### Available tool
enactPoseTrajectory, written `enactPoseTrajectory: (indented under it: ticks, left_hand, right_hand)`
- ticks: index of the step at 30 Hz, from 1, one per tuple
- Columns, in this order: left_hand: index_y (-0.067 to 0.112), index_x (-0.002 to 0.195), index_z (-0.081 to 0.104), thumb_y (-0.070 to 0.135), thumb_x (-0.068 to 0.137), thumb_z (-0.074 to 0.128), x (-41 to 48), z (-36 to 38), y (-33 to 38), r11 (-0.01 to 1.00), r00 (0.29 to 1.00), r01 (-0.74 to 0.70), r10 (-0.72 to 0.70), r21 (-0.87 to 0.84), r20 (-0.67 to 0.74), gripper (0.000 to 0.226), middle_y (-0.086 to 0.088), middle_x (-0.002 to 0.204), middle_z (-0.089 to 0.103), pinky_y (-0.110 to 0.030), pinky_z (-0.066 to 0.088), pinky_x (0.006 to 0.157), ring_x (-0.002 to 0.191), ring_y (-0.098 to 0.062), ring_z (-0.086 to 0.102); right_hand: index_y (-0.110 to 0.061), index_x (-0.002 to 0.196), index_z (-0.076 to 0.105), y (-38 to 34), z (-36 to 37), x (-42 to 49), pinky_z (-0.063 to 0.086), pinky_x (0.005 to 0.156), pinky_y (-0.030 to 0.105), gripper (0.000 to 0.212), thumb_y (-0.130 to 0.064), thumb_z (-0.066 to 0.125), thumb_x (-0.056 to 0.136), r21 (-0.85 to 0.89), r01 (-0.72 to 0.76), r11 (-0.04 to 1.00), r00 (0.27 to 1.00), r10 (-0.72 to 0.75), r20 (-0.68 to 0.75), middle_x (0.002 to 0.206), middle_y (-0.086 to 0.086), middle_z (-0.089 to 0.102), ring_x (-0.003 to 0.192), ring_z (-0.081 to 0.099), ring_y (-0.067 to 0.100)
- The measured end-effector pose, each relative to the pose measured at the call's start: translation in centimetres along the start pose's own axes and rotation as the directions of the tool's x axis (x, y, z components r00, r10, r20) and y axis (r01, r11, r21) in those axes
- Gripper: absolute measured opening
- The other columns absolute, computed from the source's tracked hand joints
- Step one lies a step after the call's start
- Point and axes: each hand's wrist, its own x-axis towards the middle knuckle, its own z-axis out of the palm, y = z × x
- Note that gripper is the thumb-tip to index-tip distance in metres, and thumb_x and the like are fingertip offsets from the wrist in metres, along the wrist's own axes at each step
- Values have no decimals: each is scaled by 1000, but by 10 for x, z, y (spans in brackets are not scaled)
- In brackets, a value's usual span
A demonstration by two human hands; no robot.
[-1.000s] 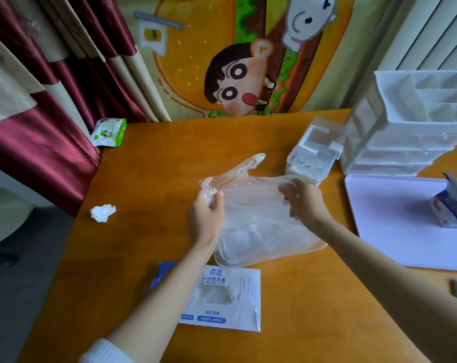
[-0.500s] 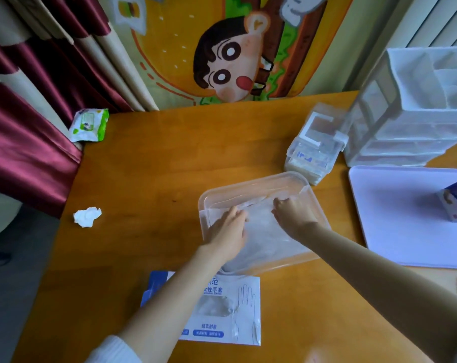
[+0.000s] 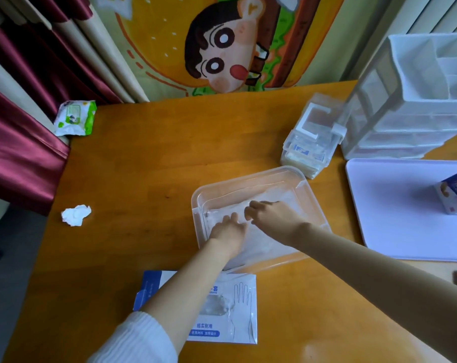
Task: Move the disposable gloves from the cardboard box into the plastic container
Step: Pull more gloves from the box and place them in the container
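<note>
A clear plastic container (image 3: 251,179) sits mid-table with a flat stack of transparent disposable gloves (image 3: 282,197) inside it. My left hand (image 3: 228,229) lies on the gloves at the container's near left, fingers stretched flat. My right hand (image 3: 272,216) rests beside it on the same stack, its fingers bent down onto the plastic. The white and blue cardboard glove box (image 3: 235,307) lies flat in front of the container, partly under my left forearm.
A crumpled tissue (image 3: 76,215) and a green wipes pack (image 3: 75,117) lie at the left. A small clear box (image 3: 311,142) and a white drawer organiser (image 3: 416,100) stand at the back right. A lilac tray (image 3: 395,210) with a small carton (image 3: 455,189) lies right.
The gloves were held up above the table a second ago; now they lie inside the container with both hands pressing on them, and the hands have drawn closer together.
</note>
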Motion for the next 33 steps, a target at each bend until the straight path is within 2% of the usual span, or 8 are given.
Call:
enactPoseTrajectory:
  ticks: [3, 6, 8, 14, 20, 25, 30, 33]
  left_hand:
    - [25, 137, 47, 18, 104, 34, 2, -2, 0, 999, 999, -27, 26, -28, -21, 36, -10, 132, 38, -36, 38, 87, 121, -29, 41]
    - [25, 136, 51, 19, 104, 36, 6, -2, 0, 1000, 998, 13, -12, 15, -60, 35, -8, 130, 45, -35, 37, 83, 119, -29, 45]
    - [13, 130, 56, 8, 98, 44, 7, -1, 0, 994, 996, 65, -59, 89, -72, 35, -12, 133, 43, -36, 36, 96, 123, -30, 40]
    - [8, 139, 28, 3, 88, 56, 11, 7, 3, 973, 977, 215, -215, 88, -9, 59, -19, 144, 21, -40, 40, 101, 134, -39, 27]
    - [9, 147, 7, 18, 90, 59, 19, 22, 2, 938, 968, 214, -240, 271, 68, 78, -22, 151, 7, -41, 44, 96, 134, -51, 21]
    - [8, 148, 4, 20, 88, 63, 21, 16, 5, 917, 964, 207, -250, 342, 87, 85, -25, 151, 7, -43, 43, 97, 133, -52, 24]
    - [9, 143, 28, 21, 93, 52, 7, -2, 3, 947, 991, 120, -134, 298, 25, 56, -18, 145, 33, -43, 26, 110, 134, -37, 31]
    - [12, 135, 41, 10, 94, 47, -10, -20, -4, 968, 990, 60, -28, 243, -135, 42, -11, 138, 47, -39, 26, 106, 130, -30, 36]
  right_hand:
    - [-9, 137, 34, 8, 9, 6, 43, 76, 35, 47, -30, 49, 97, -30, -176, 984, 945, 178, 274, 132, 9, 44, 109, 58, 29]
    - [-6, 148, 11, 12, 18, 8, 44, 83, 35, 80, -41, 56, 91, -51, -249, 967, 908, 251, 334, 143, 12, 34, 114, 56, 31]
    - [-4, 149, 4, 15, 22, 8, 44, 86, 35, 94, -46, 61, 86, -102, -248, 963, 900, 268, 345, 146, 13, 30, 116, 55, 31]
    - [-5, 149, -2, 20, 28, 9, 43, 92, 32, 107, -40, 72, 79, -212, -206, 955, 884, 275, 378, 151, 16, 18, 118, 52, 28]
    - [-12, 150, -10, 22, 36, 6, 43, 95, 29, 102, -35, 66, 86, -219, -249, 943, 859, 320, 400, 155, 19, 7, 123, 47, 28]
    - [-12, 151, -2, 24, 32, 5, 41, 100, 34, 100, -32, 69, 84, -158, -254, 954, 856, 298, 423, 153, 19, 12, 125, 46, 29]
    - [-10, 148, 22, 23, 4, -9, 35, 106, 38, 71, -31, 60, 91, 204, -389, 898, 855, 269, 443, 146, 12, 33, 132, 38, 29]
    - [-14, 140, 40, 10, -22, -21, 35, 104, 32, 49, -31, 52, 96, 376, -386, 842, 907, 273, 320, 141, 4, 46, 127, 45, 21]
